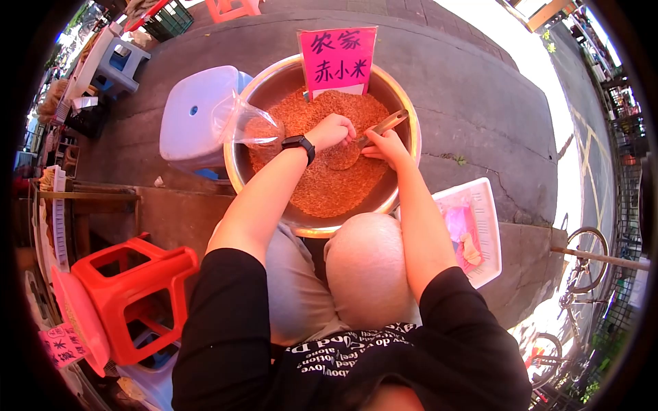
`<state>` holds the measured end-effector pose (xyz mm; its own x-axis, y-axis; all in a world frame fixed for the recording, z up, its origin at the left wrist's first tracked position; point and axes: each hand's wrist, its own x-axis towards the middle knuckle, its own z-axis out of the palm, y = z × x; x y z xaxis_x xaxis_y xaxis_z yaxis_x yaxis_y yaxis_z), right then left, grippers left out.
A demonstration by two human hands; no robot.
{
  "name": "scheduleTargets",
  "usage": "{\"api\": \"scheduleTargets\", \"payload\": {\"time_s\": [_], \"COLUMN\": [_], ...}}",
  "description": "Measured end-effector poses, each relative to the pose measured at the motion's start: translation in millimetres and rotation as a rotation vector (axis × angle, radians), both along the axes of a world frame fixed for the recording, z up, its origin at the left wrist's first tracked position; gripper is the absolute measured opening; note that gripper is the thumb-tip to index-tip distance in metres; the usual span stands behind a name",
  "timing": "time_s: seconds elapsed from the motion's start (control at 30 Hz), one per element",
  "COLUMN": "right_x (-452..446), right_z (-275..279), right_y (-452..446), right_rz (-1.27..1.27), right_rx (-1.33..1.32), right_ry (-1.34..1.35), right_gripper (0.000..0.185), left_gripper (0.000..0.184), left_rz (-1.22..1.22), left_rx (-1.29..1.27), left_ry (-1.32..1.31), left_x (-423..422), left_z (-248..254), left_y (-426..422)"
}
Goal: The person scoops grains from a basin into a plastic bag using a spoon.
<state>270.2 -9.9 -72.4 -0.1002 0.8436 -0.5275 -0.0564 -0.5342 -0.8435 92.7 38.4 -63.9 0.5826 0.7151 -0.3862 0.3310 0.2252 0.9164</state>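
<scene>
A large metal basin (406, 185) holds a heap of reddish-brown grain (322, 192). My right hand (387, 145) grips a scoop (391, 122), whose handle points up to the right and whose bowl rests low in the grain. Over the grain, left of the scoop, my left hand (334, 131) has its fingers curled together; what they hold, if anything, is hidden. A clear plastic bag (257, 127) with grain in its bottom lies at the basin's left side, beside my left wrist. A pink sign (338, 58) with handwritten characters stands at the basin's back.
A pale blue stool (195, 116) is left of the basin. A white basket (488, 233) with pink items sits to the right. At the lower left are a red stool (137, 294) and a pink tray (79, 322). Bicycles (572, 294) stand far right.
</scene>
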Motion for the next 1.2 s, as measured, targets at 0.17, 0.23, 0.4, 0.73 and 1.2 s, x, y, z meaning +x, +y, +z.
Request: {"api": "scheduleTargets", "payload": {"time_s": [0.17, 0.23, 0.4, 0.73, 1.2], "right_x": [-0.6, -0.6, -0.8, 0.6, 0.4], "right_z": [-0.5, -0.6, -2.4, -0.4, 16.7], "right_y": [-2.0, -2.2, -1.7, -2.5, -2.0], "right_rz": [-0.016, -0.015, -0.007, -0.012, -0.172], "right_rx": [-0.001, -0.007, -0.004, 0.000, 0.144], "right_ry": [0.030, 0.022, 0.022, 0.036, 0.313], "right_gripper": [0.030, 0.030, 0.030, 0.029, 0.023], "left_gripper": [0.024, 0.024, 0.020, 0.017, 0.030], "left_rz": [0.326, 0.403, 0.031, 0.382, 0.707], "left_rx": [0.682, 1.020, 0.213, 0.681, 0.747], "left_ry": [0.140, 0.358, 0.081, 0.012, 0.864], "left_x": [4.1, 3.4, -11.7, -32.8, -195.8], "left_z": [-21.7, -36.4, -1.2, 74.5, 101.6], "left_y": [1.7, -1.4, 1.9, 14.0, 1.0]}}
